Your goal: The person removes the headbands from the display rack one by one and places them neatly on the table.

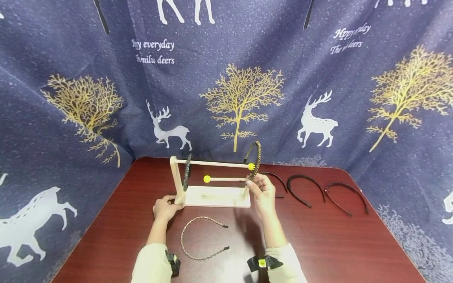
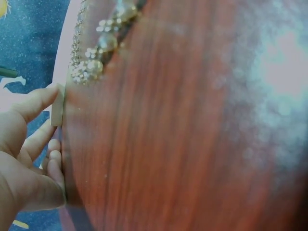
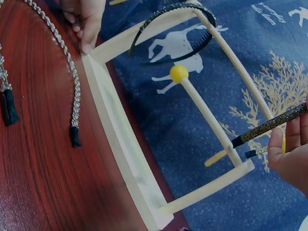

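Note:
A pale wooden stand [image 1: 212, 201] with two rods, each tipped by a yellow ball, stands on the table. At its left end my left hand [image 1: 164, 208] holds the corner of the base. My right hand [image 1: 264, 195] pinches a gold-and-black headband [image 1: 259, 155] near one end. That headband is at the ball end of the upper rod [image 1: 216, 163], its arch standing above the rod. In the right wrist view, its dark tips [image 3: 237, 141] are close to the lower rod [image 3: 207, 114]. A sparkly black headband [image 3: 211, 21] hangs on the upper rod's far left.
On the table in front of the stand lies a beaded headband [image 1: 182, 239]. Several dark headbands, including a black one [image 1: 289, 184] and a reddish-dark one [image 1: 329, 198], lie to the right. A blue cloth [image 1: 219, 47] with deer and trees hangs behind the table [image 1: 318, 243].

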Motion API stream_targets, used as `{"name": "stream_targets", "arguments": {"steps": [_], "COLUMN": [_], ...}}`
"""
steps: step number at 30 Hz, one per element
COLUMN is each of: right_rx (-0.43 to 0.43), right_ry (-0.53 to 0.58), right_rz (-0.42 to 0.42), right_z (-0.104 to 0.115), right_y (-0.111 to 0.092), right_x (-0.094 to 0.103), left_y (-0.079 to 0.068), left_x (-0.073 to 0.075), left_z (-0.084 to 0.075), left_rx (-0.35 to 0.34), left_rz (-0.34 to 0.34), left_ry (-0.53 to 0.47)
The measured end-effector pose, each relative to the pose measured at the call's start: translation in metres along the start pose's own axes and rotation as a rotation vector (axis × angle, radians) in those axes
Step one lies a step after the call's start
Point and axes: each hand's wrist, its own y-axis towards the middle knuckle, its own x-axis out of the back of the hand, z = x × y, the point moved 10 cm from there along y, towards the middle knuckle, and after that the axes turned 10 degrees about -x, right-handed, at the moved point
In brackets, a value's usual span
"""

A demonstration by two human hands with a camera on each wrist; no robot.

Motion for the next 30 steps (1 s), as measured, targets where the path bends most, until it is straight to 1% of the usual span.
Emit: {"name": "stream_targets", "arguments": {"steps": [2,3,4,6,10,11,14,18,25,29,30], "right_rx": [-0.007,-0.009,-0.011,-0.013,-0.020,-0.016,-0.001,0.020,0.027,0.042,0.055], "right_ry": [0.031,0.036,0.037,0.031,0.027,0.030,0.061,0.101,0.118,0.102,0.126], "right_rz": [0.000,-0.005,-0.014,-0.038,-0.082,-0.086,-0.081,-0.067,-0.075,-0.056,-0.023], "right_z": [0.000,0.001,0.002,0.004,0.007,0.008,0.011,0.016,0.024,0.025,0.018], "right_y": [0.000,0.000,0.000,-0.001,-0.003,-0.003,-0.006,-0.009,-0.018,-0.027,-0.026], "right_x": [0.002,0.004,0.005,0.009,0.017,0.019,0.025,0.027,0.031,0.037,0.045], "left_y": [0.001,0.001,0.001,0.001,0.001,0.001,0.001,0.003,0.004,0.004,0.004], "left_x": [0.000,0.001,0.002,0.002,0.000,-0.001,-0.003,-0.003,-0.002,-0.002,-0.002], "left_z": [0.001,0.000,0.000,-0.001,0.000,0.001,0.002,0.003,0.002,0.002,0.002], "left_rx": [-0.005,-0.008,-0.024,-0.030,-0.014,0.002,0.004,0.003,0.004,0.004,0.007], "left_rz": [-0.007,-0.011,-0.029,-0.036,-0.020,0.001,0.013,0.011,0.004,0.000,0.001], "left_ry": [-0.002,-0.002,0.004,0.004,0.002,-0.006,0.000,0.001,0.006,0.007,0.004]}}
